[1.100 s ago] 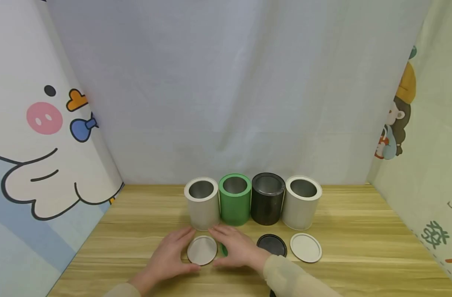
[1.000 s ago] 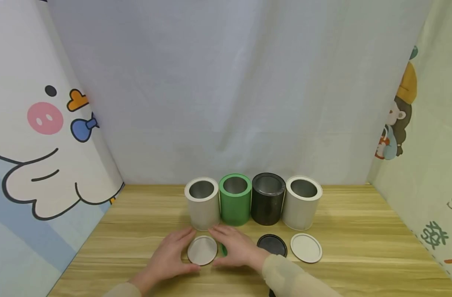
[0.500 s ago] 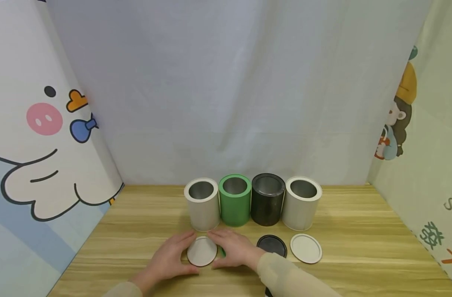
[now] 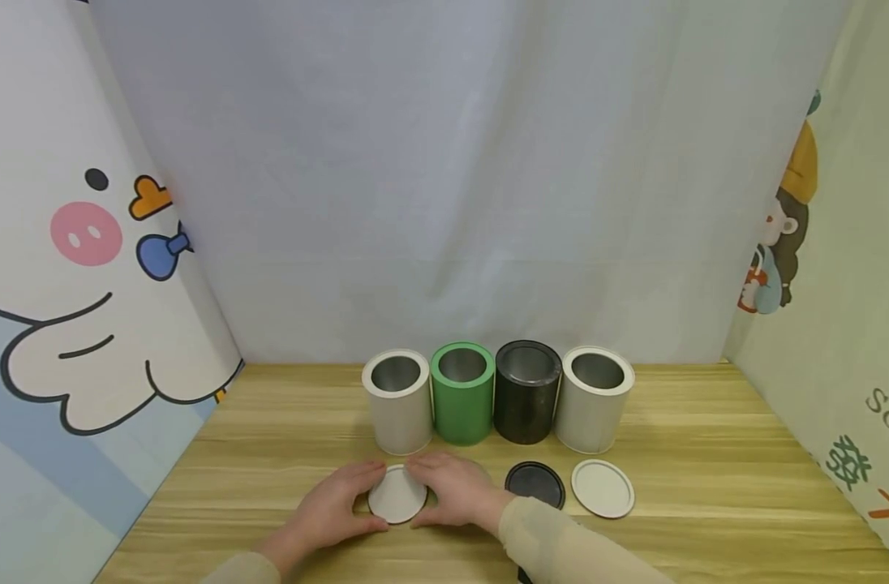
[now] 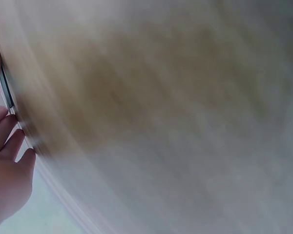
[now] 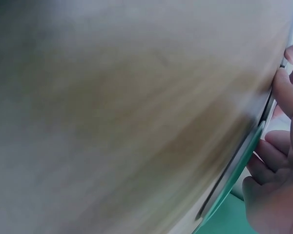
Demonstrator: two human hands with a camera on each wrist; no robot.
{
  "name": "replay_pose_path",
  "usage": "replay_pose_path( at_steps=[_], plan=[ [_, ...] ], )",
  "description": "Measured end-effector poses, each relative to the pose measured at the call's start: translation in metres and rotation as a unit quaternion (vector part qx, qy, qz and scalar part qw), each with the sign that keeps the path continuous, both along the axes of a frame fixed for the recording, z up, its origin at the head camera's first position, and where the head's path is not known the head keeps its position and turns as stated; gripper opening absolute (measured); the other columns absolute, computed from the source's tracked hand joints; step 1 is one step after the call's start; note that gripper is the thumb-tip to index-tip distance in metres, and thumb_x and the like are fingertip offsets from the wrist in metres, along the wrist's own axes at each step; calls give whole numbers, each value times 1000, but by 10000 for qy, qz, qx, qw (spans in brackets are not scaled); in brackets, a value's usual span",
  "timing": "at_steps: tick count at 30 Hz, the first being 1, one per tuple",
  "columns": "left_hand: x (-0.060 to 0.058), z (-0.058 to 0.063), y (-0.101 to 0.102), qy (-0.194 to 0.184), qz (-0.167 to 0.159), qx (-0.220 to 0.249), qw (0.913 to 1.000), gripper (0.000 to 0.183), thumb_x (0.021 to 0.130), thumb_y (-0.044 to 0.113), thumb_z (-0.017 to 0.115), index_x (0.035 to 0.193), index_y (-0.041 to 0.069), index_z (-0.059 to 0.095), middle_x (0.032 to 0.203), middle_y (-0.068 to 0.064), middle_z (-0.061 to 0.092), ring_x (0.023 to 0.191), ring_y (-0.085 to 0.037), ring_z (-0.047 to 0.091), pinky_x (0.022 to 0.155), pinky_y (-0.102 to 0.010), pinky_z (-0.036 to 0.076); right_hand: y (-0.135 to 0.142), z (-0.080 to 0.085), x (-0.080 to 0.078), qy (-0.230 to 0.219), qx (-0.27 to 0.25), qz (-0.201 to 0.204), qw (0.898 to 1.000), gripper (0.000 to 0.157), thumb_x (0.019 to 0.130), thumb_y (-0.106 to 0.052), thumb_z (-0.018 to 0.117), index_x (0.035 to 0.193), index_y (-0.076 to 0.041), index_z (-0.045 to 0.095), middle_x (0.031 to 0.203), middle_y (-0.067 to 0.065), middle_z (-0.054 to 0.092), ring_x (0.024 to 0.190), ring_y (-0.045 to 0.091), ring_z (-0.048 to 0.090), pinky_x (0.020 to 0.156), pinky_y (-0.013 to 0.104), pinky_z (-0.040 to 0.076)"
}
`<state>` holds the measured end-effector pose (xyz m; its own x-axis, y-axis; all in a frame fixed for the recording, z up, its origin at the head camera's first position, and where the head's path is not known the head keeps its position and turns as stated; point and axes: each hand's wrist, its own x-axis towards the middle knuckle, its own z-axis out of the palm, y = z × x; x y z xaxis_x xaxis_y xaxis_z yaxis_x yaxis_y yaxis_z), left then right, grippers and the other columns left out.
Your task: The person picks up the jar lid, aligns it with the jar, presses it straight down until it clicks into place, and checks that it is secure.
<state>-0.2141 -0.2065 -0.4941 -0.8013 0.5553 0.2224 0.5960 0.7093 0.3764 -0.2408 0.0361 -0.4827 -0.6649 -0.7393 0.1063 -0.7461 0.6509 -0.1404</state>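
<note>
A round white lid [image 4: 397,496] lies on the wooden table, framed by both hands. My left hand [image 4: 331,504] curves along its left side, fingertips at the far rim and thumb at the near rim. Opposite it, my right hand [image 4: 459,493] holds the lid's right side the same way, fingertips overlapping the edge. Beneath the right hand is a green lid [image 6: 229,180], seen edge-on in the right wrist view and hidden in the head view. Directly behind stands a white can [image 4: 401,418], its top ring open.
A green can [image 4: 462,410], a black can [image 4: 525,410] and another white can [image 4: 589,418] continue the row. In front of them lie a black lid [image 4: 535,484] and a second white lid [image 4: 602,488]. A dark object [image 4: 523,577] peeks out by the right sleeve.
Both hands have closed in slightly on the white lid, the right one moving left over its edge. The green sliver beside it is now covered. Cans and lids have stayed put.
</note>
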Motion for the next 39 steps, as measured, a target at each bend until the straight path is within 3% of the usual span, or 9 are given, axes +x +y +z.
replay_pose_path(
  at_steps=[9,26,39],
  plan=[
    [-2,-1,0,235,-63,-172,9996,69,80,45,81,125,-5,65,131,-16,63,121,-35,58,99,-51,47,-3,2,3,33,-58,-12,10000,68,82,-47,78,135,-8,61,137,4,59,126,18,54,105,27,43],
    [-3,0,0,86,-76,-103,9999,69,79,46,81,123,-5,67,127,-17,65,116,-33,62,94,-50,51,-4,3,4,-125,-164,-91,9997,64,81,-48,80,131,-12,65,132,0,61,122,13,55,96,24,48],
    [-6,2,-1,-260,19,138,9996,71,75,50,82,121,-3,69,125,-14,67,114,-33,63,94,-48,52,0,2,0,-624,-365,-127,9973,63,81,-45,80,132,-11,65,133,1,61,124,14,54,100,23,45]
  ],
)
